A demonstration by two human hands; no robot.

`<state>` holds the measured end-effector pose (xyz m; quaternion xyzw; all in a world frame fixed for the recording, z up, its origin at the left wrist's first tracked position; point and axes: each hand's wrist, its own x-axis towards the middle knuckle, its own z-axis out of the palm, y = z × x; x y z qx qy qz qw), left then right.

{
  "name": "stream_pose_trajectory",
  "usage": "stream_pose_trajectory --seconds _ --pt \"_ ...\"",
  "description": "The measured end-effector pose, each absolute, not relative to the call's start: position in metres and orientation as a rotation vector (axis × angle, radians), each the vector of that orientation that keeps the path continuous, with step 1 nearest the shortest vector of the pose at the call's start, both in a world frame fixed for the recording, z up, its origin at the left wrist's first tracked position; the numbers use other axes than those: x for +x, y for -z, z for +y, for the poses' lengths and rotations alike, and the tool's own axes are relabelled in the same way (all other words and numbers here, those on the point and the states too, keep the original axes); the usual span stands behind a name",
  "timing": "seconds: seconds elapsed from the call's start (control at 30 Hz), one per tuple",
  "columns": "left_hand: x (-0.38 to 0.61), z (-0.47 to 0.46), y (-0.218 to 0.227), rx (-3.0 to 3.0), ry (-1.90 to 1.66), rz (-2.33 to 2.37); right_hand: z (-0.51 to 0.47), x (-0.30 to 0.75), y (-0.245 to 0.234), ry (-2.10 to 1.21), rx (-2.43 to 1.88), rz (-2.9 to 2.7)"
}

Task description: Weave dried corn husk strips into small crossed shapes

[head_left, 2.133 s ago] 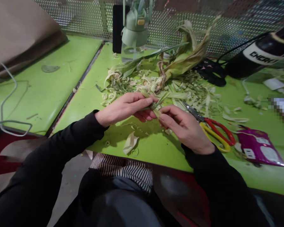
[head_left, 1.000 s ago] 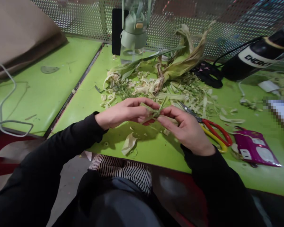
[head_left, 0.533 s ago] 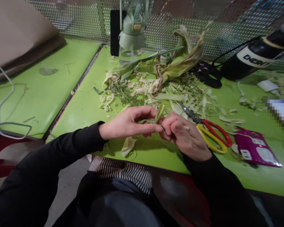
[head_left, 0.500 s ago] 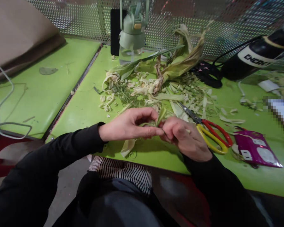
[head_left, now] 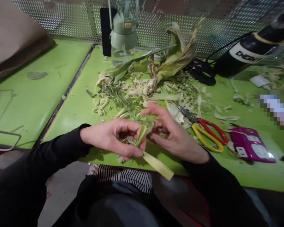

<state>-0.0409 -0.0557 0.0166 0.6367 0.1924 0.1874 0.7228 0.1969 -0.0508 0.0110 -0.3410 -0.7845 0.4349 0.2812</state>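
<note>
Corn-husk strip (head_left: 158, 165), and it's in the L hand (head_left: 118, 138), thumb pressed down, pale tail poking out twd near edge of the tabletop (head_left: 68, 126)! R hand (head_left: 175, 135) just beside, fingers part-curled, can't tell if it's gripping anything. Scissors (head_left: 195, 120) lie to its R, w/ husk scraps (head_left: 184, 90) strewn behind both hands, water bottle (head_left: 124, 41) at back.

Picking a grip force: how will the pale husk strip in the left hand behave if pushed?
The husk strip is probably light, as it looks thin and narrow. Likely a bit springy rather than limp: it juts nearly straight out from the left hand. A nudge could well swing it, since its far end looks unsupported.
</note>
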Motion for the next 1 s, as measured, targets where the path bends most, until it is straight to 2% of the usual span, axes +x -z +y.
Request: stream_pose_trajectory --seconds 0.07,0.13,0.3,0.33,0.4,0.57,0.7,1.0 --pt "-0.045 -0.053 -0.017 1.306 -0.430 0.365 -0.045 0.195 -0.010 -1.162 -0.857 -2.254" --pt "-0.052 -0.048 -0.018 1.245 -0.602 0.273 -0.040 0.196 -0.007 -1.096 -0.950 -2.196" --pt "-0.086 -0.030 -0.034 1.091 -1.217 -0.048 -0.028 0.199 0.002 -0.893 -1.254 -1.996" --pt "-0.091 -0.029 -0.038 1.051 -1.455 -0.040 -0.026 0.198 0.003 -0.843 -1.269 -2.039" --pt "-0.093 -0.029 -0.043 1.011 -1.636 0.116 -0.026 0.198 0.002 -0.731 -1.264 -2.115" --pt "-0.053 -0.040 -0.029 0.991 -1.226 0.619 -0.038 0.195 -0.010 -0.383 -1.141 -1.944" --pt "-0.023 -0.049 -0.010 1.225 -1.002 0.715 -0.048 0.188 -0.010 -0.638 -1.035 -2.117" --pt "-0.015 -0.057 0.010 1.272 -0.775 0.696 -0.060 0.179 0.003 -0.791 -1.041 -2.042"
